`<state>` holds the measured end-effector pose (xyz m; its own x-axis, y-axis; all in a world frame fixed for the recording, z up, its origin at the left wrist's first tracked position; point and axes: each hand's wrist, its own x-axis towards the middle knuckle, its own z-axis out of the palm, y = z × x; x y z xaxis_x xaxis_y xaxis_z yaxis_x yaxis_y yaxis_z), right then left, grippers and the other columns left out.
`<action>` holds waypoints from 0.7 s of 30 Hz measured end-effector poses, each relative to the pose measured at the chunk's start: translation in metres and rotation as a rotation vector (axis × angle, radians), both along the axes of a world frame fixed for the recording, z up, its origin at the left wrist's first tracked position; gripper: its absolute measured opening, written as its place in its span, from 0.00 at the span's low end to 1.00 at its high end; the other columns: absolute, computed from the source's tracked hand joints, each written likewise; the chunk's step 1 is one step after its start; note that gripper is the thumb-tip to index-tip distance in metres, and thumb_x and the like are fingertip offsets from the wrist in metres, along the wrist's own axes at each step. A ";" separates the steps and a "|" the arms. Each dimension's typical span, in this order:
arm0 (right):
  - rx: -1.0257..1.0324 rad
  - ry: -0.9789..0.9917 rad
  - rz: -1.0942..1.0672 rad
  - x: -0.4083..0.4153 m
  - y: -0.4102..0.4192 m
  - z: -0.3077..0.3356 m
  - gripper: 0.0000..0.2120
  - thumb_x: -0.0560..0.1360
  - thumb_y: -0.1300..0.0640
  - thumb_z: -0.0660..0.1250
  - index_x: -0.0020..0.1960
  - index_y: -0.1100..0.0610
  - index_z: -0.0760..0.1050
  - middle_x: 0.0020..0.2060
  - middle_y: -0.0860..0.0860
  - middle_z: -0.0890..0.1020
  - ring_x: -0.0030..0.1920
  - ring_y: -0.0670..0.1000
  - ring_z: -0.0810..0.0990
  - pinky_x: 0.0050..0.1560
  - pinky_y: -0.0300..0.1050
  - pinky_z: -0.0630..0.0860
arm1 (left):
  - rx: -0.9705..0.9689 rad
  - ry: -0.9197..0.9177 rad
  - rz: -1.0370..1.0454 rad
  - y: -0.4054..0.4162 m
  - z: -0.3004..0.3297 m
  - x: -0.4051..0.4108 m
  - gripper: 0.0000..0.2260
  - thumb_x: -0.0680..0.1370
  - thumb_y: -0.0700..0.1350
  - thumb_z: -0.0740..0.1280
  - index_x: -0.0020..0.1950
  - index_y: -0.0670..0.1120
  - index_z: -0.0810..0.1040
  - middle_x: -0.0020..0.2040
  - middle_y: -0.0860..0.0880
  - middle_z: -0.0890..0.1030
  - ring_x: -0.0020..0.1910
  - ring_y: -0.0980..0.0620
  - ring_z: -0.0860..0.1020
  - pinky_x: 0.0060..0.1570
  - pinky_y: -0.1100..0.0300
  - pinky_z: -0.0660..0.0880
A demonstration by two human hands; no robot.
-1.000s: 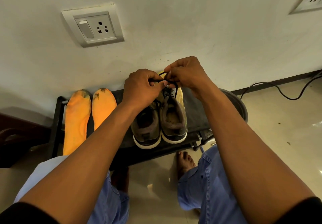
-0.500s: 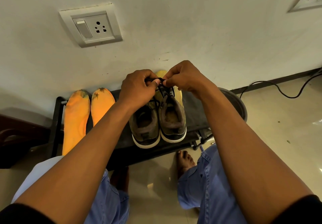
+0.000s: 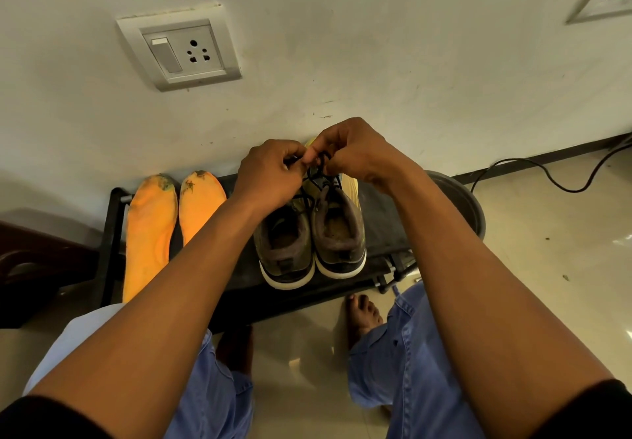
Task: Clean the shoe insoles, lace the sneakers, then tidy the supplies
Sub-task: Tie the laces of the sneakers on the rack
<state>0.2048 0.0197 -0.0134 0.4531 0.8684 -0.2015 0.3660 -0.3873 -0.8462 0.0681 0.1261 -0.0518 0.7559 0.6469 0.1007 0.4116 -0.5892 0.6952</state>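
Hands are held a touch closer together than half a second ago, and the loop of lace that was stretched between them a second back is now bunched up tight. The left hand (image 3: 270,177) is curled, thumb and fingers pinching the black shoelace (image 3: 319,168), and the right hand (image 3: 355,151) is pinching the same lace from the other side, right above the toe end of the right sneaker (image 3: 338,230). The left sneaker (image 3: 285,243) is set touching it, both on the black low rack (image 3: 379,219) against the wall. The two orange insoles (image 3: 150,233) are laid side by side at the rack's left end, not shifted at all. The actual knot is hidden behind the fingers, so whether it's tied can't be told. Something yellow (image 3: 350,184) is poking out behind the sneakers, mostly covered, so it can't be made out. A dark tub (image 3: 461,199) is half blocked by the right forearm.
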 end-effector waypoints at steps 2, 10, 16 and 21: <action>-0.004 -0.103 0.006 0.000 0.001 -0.001 0.17 0.67 0.75 0.68 0.42 0.55 0.85 0.28 0.44 0.82 0.30 0.40 0.77 0.36 0.37 0.76 | -0.011 -0.001 -0.018 0.000 0.000 0.000 0.06 0.81 0.48 0.68 0.52 0.55 0.86 0.50 0.54 0.86 0.51 0.53 0.81 0.43 0.62 0.71; 0.173 -0.228 -0.142 0.001 0.003 -0.006 0.03 0.71 0.58 0.76 0.43 0.56 0.82 0.39 0.49 0.85 0.41 0.48 0.84 0.48 0.50 0.82 | -0.019 0.018 0.002 0.001 0.000 -0.002 0.07 0.80 0.47 0.69 0.52 0.53 0.86 0.50 0.51 0.86 0.51 0.49 0.81 0.49 0.55 0.76; 0.335 0.287 -0.548 0.008 -0.002 0.011 0.17 0.80 0.51 0.67 0.52 0.66 0.79 0.39 0.55 0.86 0.32 0.49 0.81 0.27 0.42 0.69 | -0.032 0.041 0.040 0.000 -0.001 -0.003 0.07 0.80 0.47 0.69 0.52 0.52 0.87 0.50 0.52 0.86 0.51 0.52 0.80 0.47 0.61 0.69; 0.233 0.325 -0.845 0.023 -0.010 0.004 0.10 0.77 0.54 0.63 0.48 0.60 0.78 0.36 0.54 0.86 0.30 0.51 0.76 0.29 0.41 0.70 | 0.011 0.067 0.080 0.001 -0.002 -0.004 0.06 0.79 0.49 0.70 0.51 0.52 0.87 0.50 0.52 0.86 0.50 0.51 0.81 0.47 0.61 0.70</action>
